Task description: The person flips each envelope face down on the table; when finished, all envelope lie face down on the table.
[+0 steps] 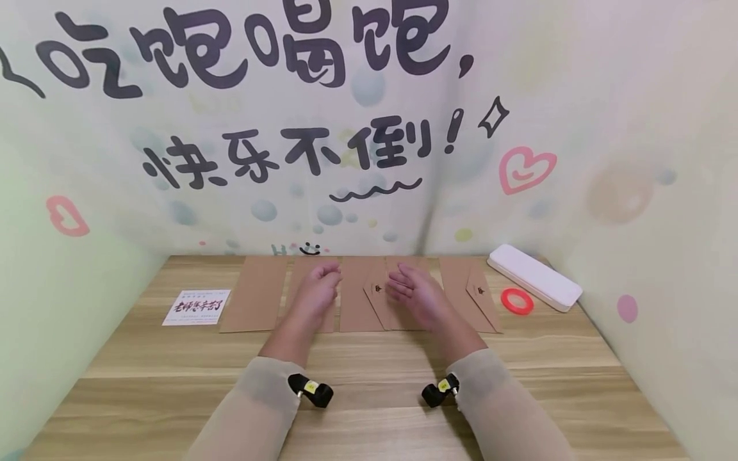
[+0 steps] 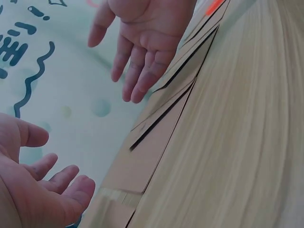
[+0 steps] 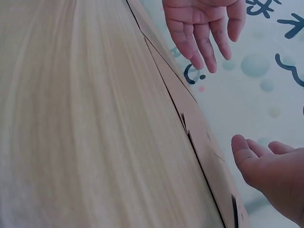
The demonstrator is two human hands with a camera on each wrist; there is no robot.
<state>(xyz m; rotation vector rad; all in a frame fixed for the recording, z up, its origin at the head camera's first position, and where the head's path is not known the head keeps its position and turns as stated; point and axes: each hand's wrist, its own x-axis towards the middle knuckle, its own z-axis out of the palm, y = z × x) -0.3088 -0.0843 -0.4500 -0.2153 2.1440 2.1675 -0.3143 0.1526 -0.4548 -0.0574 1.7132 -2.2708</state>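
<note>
Several brown paper envelopes lie in a row along the back of the table, from the leftmost envelope (image 1: 252,294) to the rightmost envelope (image 1: 461,288), which shows a slanted flap with a small dark mark. My left hand (image 1: 316,293) is over the left-middle part of the row, its fingers relaxed around nothing. Over the right-middle part is my right hand (image 1: 421,298), also holding nothing. The palms face each other with a gap between, where a middle envelope (image 1: 357,301) shows. In the left wrist view both hands appear raised above the envelopes (image 2: 152,152), fingers loosely extended.
A white card (image 1: 196,307) with dark red brush lettering lies left of the row. To the right are a red ring (image 1: 517,301), like a tape roll, and a long white case (image 1: 535,277) set at an angle. Behind the table hangs a printed cloth (image 1: 369,218).
</note>
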